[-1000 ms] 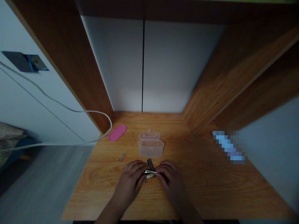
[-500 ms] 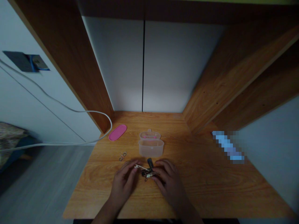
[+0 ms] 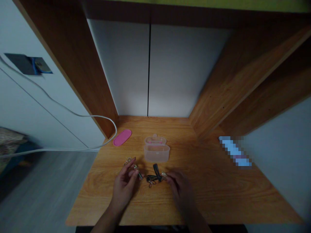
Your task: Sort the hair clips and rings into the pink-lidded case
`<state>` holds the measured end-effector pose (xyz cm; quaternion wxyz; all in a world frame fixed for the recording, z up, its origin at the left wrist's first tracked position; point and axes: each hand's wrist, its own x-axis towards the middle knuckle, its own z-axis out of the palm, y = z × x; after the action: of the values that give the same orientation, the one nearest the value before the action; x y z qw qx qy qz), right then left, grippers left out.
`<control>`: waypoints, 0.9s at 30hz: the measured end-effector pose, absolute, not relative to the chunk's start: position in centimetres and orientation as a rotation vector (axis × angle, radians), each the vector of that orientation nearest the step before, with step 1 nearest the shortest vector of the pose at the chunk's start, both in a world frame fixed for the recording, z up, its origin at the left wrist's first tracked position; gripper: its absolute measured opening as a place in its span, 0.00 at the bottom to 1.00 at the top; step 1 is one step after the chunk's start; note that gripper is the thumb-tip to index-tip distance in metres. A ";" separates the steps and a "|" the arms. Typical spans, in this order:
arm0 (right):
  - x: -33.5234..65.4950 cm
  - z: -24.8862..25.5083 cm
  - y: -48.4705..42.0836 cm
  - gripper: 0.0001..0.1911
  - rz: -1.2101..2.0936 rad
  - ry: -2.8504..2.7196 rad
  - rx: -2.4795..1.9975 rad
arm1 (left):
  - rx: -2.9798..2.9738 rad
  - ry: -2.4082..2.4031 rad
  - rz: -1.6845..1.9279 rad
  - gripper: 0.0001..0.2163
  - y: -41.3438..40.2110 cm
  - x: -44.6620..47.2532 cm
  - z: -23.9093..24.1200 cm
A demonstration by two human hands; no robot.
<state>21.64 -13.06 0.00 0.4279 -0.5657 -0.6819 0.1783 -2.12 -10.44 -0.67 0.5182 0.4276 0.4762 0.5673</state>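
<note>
My left hand (image 3: 124,184) is closed in a pinch on a small metal clip (image 3: 136,170), lifted a little above the wooden desk (image 3: 218,194). My right hand (image 3: 178,185) rests on the desk with its fingertips pinched on a small shiny piece (image 3: 163,174) at the right end of a bunch of dark clips and rings (image 3: 153,176). That bunch lies between my two hands. Just beyond it stands a clear plastic box (image 3: 156,152), open, with its lid (image 3: 155,140) tipped back.
A few small rings (image 3: 128,160) lie left of the box. A pink oval lid (image 3: 122,137) sits at the desk's back left. A white cable (image 3: 73,113) loops past the left edge. Wooden side panels wall in the desk alcove; a blurred blue item (image 3: 234,151) lies right.
My hands have drawn apart. The left hand pulled one metal clip out of the bunch and carried it left; the bunch now lies uncovered between the hands.
</note>
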 end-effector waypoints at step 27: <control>16.4 0.7 -14.7 0.26 1.423 -0.615 -1.325 | 0.932 0.829 1.078 0.23 -12.8 -0.6 -0.6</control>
<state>16.42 -14.73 0.68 0.5239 -0.5535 -0.2567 0.5943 -0.59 -12.81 -0.61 0.6791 0.4151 0.3691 0.4798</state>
